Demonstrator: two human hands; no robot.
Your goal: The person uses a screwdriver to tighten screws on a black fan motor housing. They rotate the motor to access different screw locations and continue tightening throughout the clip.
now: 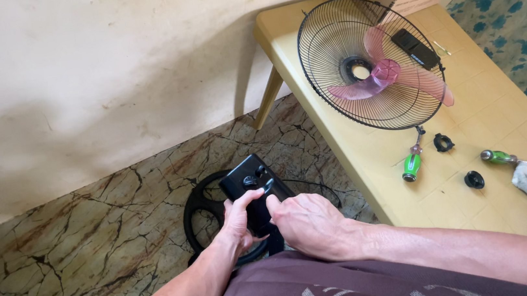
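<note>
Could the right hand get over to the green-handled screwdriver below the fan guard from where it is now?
Probably yes: the right hand is on the black fan control housing, and the green-handled screwdriver lies on open yellow table with nothing between.

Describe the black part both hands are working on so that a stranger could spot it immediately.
Start at the pale yellow table; on the marbled floor beside it lies a round black base. Above it, the left hand and right hand grip the black boxy control housing, alone in bearing knobs.
</note>
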